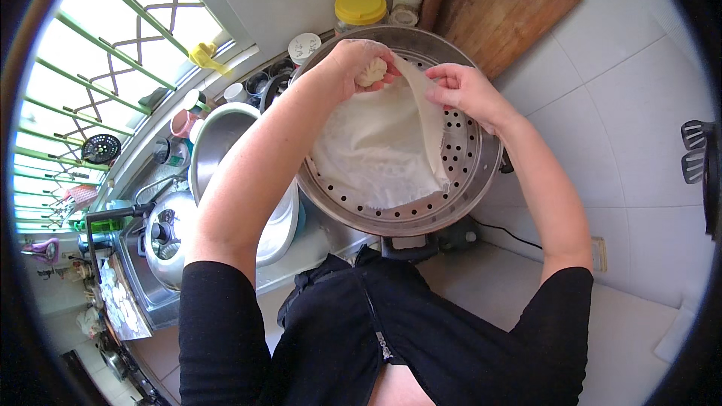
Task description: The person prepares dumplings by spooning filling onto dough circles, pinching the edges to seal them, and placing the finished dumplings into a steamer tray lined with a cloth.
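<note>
A round metal steamer tray (397, 225) with a perforated bottom lies before me, lined with a white steamer cloth (375, 152). My left hand (366, 65), at the far side of the tray, holds a pleated dough bun (373, 72) in its palm, and its fingertips pinch the cloth's upper edge. At the right, my right hand (459, 90) grips the cloth's raised, folded edge between thumb and fingers. The cloth's right side is lifted into a fold, and holes of the tray show beside it. The near part of the cloth lies on the holes.
A wooden board (502, 5) leans on the tiled wall behind the tray. A yellow-lidded jar (361, 7) stands at the back. Left are a metal basin (211, 141), a lidded pot (169, 237), cups and a barred window. A black handle (410, 248) juts toward me.
</note>
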The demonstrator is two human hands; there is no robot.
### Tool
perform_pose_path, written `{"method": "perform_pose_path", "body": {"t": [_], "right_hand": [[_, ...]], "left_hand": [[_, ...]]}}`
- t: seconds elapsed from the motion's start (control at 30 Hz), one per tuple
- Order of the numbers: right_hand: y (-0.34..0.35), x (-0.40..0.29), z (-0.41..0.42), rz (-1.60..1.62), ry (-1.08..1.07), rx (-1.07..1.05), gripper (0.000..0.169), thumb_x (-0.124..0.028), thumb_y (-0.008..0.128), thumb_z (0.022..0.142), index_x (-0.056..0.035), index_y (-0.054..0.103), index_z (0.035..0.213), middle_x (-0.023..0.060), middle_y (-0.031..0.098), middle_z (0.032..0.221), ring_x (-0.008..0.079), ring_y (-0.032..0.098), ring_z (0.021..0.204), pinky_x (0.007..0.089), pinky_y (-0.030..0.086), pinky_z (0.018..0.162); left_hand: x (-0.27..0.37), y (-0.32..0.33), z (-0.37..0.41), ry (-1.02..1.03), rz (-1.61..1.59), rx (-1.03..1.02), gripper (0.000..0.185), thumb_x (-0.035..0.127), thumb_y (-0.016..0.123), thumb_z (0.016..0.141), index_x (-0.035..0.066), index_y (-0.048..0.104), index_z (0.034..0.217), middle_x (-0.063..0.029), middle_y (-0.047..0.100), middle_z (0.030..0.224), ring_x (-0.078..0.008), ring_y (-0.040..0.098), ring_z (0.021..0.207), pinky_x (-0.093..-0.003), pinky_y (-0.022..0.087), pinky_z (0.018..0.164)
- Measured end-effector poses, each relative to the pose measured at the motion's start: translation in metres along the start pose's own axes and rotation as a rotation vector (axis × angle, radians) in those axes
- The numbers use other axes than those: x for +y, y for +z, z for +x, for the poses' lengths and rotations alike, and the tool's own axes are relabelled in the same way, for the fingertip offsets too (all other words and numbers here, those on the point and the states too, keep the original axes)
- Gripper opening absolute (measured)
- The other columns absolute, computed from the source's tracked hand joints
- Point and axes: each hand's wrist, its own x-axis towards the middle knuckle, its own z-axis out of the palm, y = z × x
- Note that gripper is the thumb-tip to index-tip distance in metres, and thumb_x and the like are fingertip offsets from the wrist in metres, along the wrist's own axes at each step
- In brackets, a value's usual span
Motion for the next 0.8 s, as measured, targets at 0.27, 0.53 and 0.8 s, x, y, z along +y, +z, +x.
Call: {"method": "perform_pose_path", "body": {"t": [0.27,0.53,0.8], "right_hand": [[-0.008,-0.009,-0.030,-0.228,-0.014,0.054,0.028,-0.011,0.065,0.077,-0.0013,0.054,0.101,0.0041,0.061,0.075,0.0129,0.056,0.069,0.0280,0.046,0.066],[0.002,-0.011,-0.055,-1.430,-0.057,0.369,0.027,-0.006,0.060,0.075,-0.0034,0.053,0.101,0.0145,0.063,0.080,0.0277,0.066,0.077,0.0363,0.053,0.062],[0.019,-0.024,-0.022,-1.406,-0.228,0.205,0.007,-0.003,0.057,0.071,-0.0012,0.062,0.076,0.0191,0.064,0.080,0.0326,0.065,0.077,0.0403,0.054,0.063]], "left_hand": [[-0.006,-0.006,-0.001,0.026,-0.075,0.002,0.011,0.010,0.060,0.078,0.004,0.062,0.086,-0.0103,0.066,0.082,-0.0190,0.062,0.068,-0.0293,0.052,0.057],[-0.015,0.032,0.027,0.056,-0.085,-0.055,0.027,0.016,0.061,0.080,0.010,0.059,0.106,-0.0040,0.065,0.093,-0.0160,0.060,0.072,-0.0299,0.048,0.059],[-0.002,0.014,0.000,0.177,-0.383,-0.135,0.030,0.016,0.054,0.085,0.007,0.055,0.113,-0.0086,0.061,0.112,-0.0138,0.055,0.069,-0.0243,0.045,0.054]]}}
